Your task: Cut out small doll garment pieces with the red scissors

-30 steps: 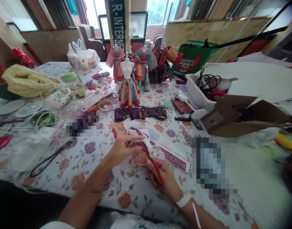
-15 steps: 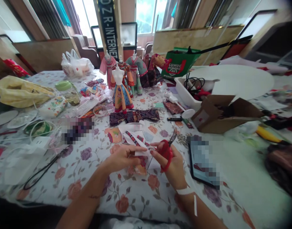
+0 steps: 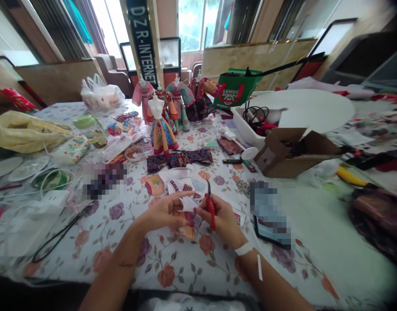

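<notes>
Centrally in the frame, just below the middle, the left hand [image 3: 167,212] holds a small cloth piece [image 3: 188,204], white on its upper part, between thumb and fingers. An orange printed part shows below the fingers, close above the floral-covered desk [image 3: 192,270]. Right of it, the right hand [image 3: 220,216] is curled around a pair of red scissors [image 3: 212,214], the dark blades pointing towards the top of the frame. Its fingertips come up to the edge of the white cloth; whether they pinch it I cannot tell.

Just above the hands lie patterned strips [image 3: 176,185] and, to their left, a yellow-orange fabric scrap [image 3: 154,185]. Beyond these, near the middle of the frame, a dark paisley fabric [image 3: 198,156] stretches sideways, right before a white dress form [image 3: 157,107] in a yellow and blue skirt [image 3: 163,134]. More forms in robes stand close behind it, among them one in pink [image 3: 143,98]. Right of centre are a cardboard box [image 3: 276,160] with its flaps up and, next to it, a white bin [image 3: 246,129] holding black cables [image 3: 258,113]. A green bag [image 3: 239,86] stands at upper right.
</notes>
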The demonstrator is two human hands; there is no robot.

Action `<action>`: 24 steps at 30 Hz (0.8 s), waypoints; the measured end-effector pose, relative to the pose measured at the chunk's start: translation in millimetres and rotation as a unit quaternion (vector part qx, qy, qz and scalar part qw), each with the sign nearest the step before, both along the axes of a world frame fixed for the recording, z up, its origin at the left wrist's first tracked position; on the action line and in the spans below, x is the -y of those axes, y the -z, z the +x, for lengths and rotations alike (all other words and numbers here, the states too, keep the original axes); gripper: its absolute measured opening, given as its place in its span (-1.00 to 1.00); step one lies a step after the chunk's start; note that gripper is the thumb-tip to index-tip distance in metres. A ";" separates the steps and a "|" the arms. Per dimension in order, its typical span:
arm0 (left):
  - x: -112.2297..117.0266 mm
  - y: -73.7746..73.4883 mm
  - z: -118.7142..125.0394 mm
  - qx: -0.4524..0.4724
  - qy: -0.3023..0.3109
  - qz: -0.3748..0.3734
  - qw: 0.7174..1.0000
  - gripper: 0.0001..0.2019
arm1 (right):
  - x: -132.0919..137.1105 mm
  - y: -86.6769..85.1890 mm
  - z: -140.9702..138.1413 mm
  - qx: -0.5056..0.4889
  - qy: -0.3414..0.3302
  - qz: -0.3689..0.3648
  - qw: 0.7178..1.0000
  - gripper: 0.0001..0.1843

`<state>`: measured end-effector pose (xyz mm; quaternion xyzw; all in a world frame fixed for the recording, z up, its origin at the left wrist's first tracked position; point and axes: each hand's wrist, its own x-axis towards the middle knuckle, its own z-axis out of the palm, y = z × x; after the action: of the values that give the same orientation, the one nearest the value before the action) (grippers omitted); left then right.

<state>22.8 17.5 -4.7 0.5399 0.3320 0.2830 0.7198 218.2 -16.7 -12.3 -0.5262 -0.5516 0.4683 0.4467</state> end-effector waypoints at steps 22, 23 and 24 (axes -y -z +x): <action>-16.8 12.5 4.8 0.097 -0.252 -0.092 0.959 -0.74 | -0.8 2.6 -0.7 -0.069 0.067 -0.052 0.994 -0.77; -17.6 14.0 4.5 0.093 -0.253 -0.104 0.957 -0.79 | -0.7 2.8 -0.9 -0.068 0.067 -0.051 0.994 -0.77; -18.3 14.9 4.0 0.089 -0.251 -0.114 0.957 -0.81 | -0.5 2.8 -1.1 -0.068 0.066 -0.052 0.994 -0.77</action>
<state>26.8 35.8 -19.6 0.3263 0.4215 0.4617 0.7090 217.0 -16.2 -15.1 -0.5511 -0.4591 0.5002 0.4850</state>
